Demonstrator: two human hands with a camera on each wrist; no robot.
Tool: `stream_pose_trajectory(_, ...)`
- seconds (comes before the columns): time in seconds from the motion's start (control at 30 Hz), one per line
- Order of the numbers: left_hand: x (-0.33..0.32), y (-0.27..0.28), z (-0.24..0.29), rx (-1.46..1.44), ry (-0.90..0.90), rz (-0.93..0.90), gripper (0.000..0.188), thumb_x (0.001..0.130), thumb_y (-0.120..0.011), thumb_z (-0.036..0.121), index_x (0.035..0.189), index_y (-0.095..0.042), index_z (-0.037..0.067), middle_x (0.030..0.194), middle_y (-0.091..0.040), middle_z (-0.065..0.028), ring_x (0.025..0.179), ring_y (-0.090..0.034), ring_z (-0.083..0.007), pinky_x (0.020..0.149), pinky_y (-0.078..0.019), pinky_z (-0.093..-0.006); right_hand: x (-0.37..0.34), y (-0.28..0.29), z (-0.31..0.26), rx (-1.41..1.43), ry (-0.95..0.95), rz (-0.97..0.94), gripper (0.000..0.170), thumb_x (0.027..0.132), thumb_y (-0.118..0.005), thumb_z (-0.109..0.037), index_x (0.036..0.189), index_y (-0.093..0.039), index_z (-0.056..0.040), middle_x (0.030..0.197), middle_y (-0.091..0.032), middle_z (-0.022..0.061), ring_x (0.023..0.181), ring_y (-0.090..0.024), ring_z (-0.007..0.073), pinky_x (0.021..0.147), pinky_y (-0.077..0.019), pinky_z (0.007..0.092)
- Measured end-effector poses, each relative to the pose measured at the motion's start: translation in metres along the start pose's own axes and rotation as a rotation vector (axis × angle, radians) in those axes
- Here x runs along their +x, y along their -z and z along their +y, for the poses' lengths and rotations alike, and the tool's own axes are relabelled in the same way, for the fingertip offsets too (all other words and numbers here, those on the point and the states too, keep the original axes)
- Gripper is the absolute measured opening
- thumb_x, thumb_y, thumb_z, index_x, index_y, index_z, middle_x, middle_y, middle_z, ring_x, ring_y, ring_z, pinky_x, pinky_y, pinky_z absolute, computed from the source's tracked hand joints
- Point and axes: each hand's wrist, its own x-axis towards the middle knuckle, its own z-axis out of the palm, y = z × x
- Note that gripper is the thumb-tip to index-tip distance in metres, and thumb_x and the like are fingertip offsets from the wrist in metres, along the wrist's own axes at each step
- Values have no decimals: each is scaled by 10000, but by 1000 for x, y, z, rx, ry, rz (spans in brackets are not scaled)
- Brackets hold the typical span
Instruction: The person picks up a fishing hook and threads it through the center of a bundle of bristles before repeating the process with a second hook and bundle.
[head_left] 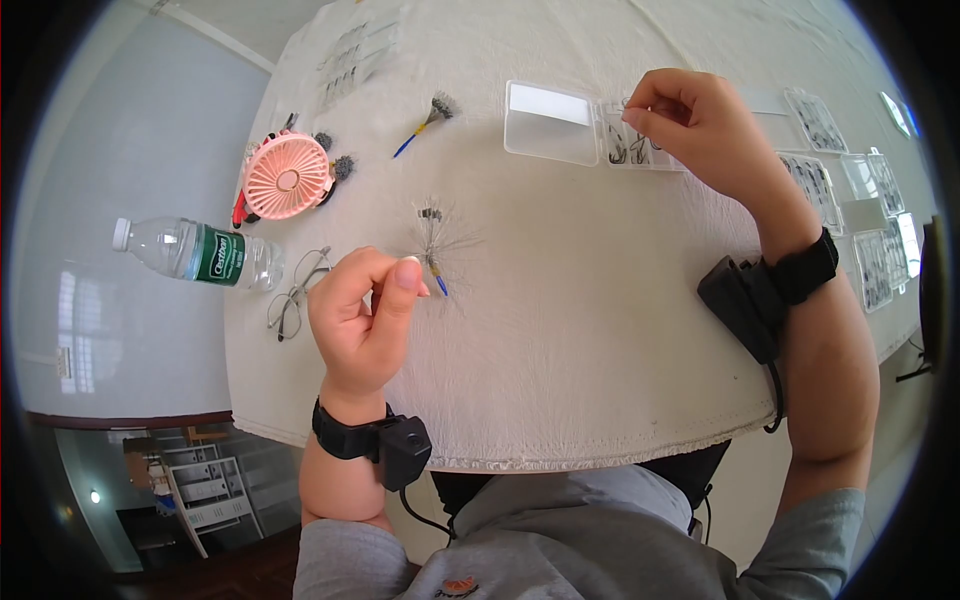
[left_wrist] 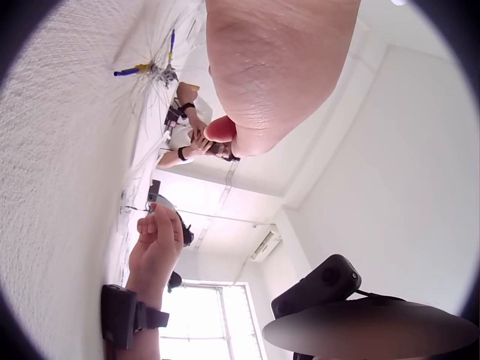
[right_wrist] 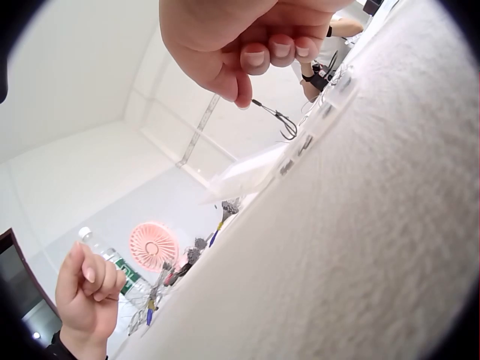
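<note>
My right hand [head_left: 690,115] is over the small compartment box, pinching a dark fish hook [right_wrist: 283,122] by its upper end between thumb and fingertip; its curved points hang down. The clear plastic box [head_left: 548,142] has its lid laid back, with several dark hooks [head_left: 616,147] in its compartments. My left hand [head_left: 362,315] is raised over the table, fingers curled and thumb against the index finger; nothing shows in it. Just beyond its fingertips lies a spread bundle of thin wires [head_left: 432,240] with a yellow and blue stem.
A similar wire bundle [head_left: 438,108] lies farther back. At the left are a pink fan [head_left: 288,176], a water bottle [head_left: 220,254] and glasses [head_left: 288,315]. More clear boxes [head_left: 815,122] of small parts line the right side. Another person [left_wrist: 196,135] works across the room.
</note>
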Motion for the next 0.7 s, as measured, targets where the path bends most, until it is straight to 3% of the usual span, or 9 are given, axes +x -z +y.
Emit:
stream_pose_trajectory(0.27,0,-1,0,-5,1,4,225,876,-617,106,682,-557,7,600,-542,-19,510,-425,-67,479,-322,-215,2,-6,11,-25,65,115,138,819,-619,-158,831,-662,-27,606,-533,18,552,-461,111,524,-388,259)
stream_pose_trajectory(0.37,0,1,0,20,16,-38,219,893,-591,119,712,-554,1,617,-529,-22,544,-439,-75,517,-341,-219,3,-3,7,-45,2,65,112,851,-613,-115,819,-620,-7,661,-525,-16,606,-433,64,560,-377,210)
stream_pose_trajectory(0.43,-2,6,4,65,45,-110,218,926,-539,141,772,-544,-12,650,-506,-30,615,-470,-90,594,-384,-225,3,-3,10,55,96,107,118,823,-611,-132,801,-632,-17,610,-504,-10,569,-429,74,532,-369,226)
stream_pose_trajectory(0.7,-2,5,5,61,43,-114,215,925,-539,144,779,-552,-14,653,-518,-36,617,-474,-92,591,-385,-226,2,-3,11,93,112,76,108,779,-609,-131,775,-629,-25,570,-475,-16,537,-408,71,506,-348,231)
